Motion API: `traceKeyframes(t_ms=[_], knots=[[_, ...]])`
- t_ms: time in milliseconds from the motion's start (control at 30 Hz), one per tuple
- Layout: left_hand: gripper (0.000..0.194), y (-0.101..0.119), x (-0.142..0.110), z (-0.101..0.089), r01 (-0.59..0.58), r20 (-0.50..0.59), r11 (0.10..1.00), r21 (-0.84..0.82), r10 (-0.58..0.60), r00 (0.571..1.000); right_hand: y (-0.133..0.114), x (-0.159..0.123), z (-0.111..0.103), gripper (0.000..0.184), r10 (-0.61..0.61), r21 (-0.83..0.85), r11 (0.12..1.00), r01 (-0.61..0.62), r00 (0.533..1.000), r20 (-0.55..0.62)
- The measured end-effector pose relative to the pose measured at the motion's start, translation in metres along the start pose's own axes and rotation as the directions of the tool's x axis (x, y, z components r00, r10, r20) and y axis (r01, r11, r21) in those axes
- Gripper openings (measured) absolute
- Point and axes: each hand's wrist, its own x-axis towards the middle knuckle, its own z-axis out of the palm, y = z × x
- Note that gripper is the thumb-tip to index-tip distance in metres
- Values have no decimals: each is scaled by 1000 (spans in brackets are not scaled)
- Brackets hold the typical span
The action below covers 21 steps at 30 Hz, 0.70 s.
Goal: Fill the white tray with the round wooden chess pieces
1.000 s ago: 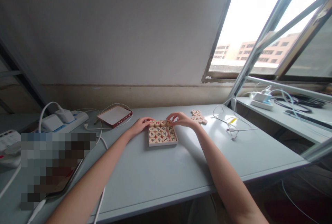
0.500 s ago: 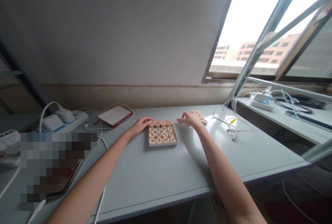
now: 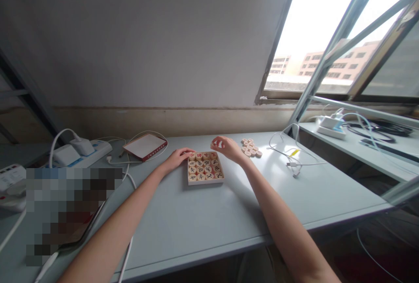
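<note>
A shallow white box (image 3: 206, 182) sits mid-table, filled with rows of round wooden Chinese chess pieces (image 3: 200, 170) marked in red and black. My left hand (image 3: 176, 159) is at its far left corner, fingers curved round the edge and holding the box. Just beyond the far right corner, my right hand (image 3: 226, 148) hovers with thumb and fingertips drawn together in a pinch. Whatever may be between those fingertips is too small or hidden to make out. To the right of that hand, several loose chess pieces (image 3: 250, 148) lie in a cluster on the table.
A red-edged lid (image 3: 145, 146) with a white inside lies at the back left. White cables (image 3: 291, 165) cross the table's right side. Power strips (image 3: 94, 154) and a pixelated device (image 3: 75, 213) occupy the left. The wall closes off the back.
My right hand has moved left and away from me, from beside the loose pieces to the box's far right corner, uncovering the cluster. My left hand has stayed in place.
</note>
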Motion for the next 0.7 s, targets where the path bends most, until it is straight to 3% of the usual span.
traceKeyframes(t_ms=[133, 267, 500, 700], knots=[[34, -1, 2, 0, -44, -13, 999, 28, 44, 999, -31, 0, 12, 21, -200, 72, 977, 199, 980, 9], [33, 0, 3, 1, -68, -16, 997, 43, 68, 998, -51, -3, 20, 18, -301, 77, 952, 296, 952, 58], [31, 0, 2, 0, -83, -9, 995, 58, 84, 996, -54, -5, 32, 26, -332, 5, 943, 333, 938, 103], [31, -1, 2, 0, -77, -25, 994, 73, 79, 997, -53, -5, 29, 31, -330, 29, 944, 329, 936, 123]])
